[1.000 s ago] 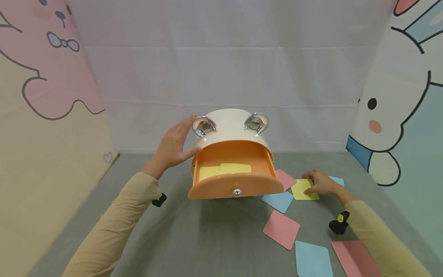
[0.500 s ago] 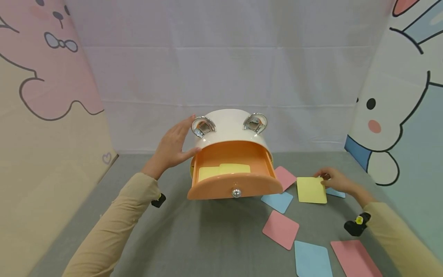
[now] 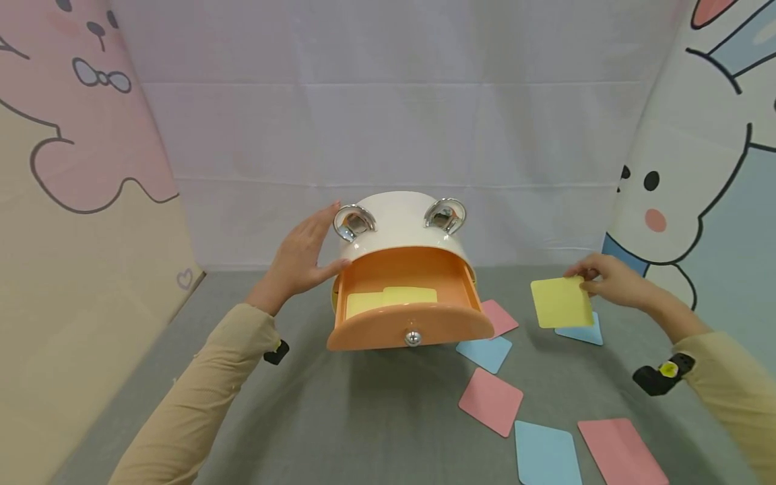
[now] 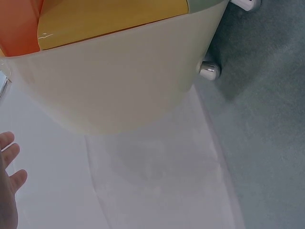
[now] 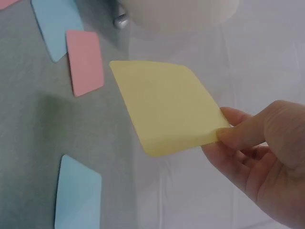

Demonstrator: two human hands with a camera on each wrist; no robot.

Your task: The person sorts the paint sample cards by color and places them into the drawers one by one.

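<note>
In the head view my right hand (image 3: 621,283) pinches a yellow square card (image 3: 559,303) by its right edge, thumb in front, above the table. The right wrist view shows the same card (image 5: 164,107) held flat between thumb and fingers. My left hand (image 3: 300,259), fingers fairly straight, lies along the left side of a white rounded box (image 3: 400,219) with silvery ears. Its orange drawer (image 3: 364,335) is pulled out, with yellow cards (image 3: 409,295) inside and a round silver knob (image 3: 413,338) on the front.
Right of the box, on the grey table (image 3: 291,417), lie pink and blue cards: a pink one (image 3: 492,402), a blue one (image 3: 547,453), a larger pink one (image 3: 622,451) and a blue one (image 3: 585,331) below the right hand. White cloth (image 3: 388,128) hangs behind.
The right hand has taken the yellow card up off the table and moved it to the right, uncovering more of the blue card there. The left hand keeps its place.
</note>
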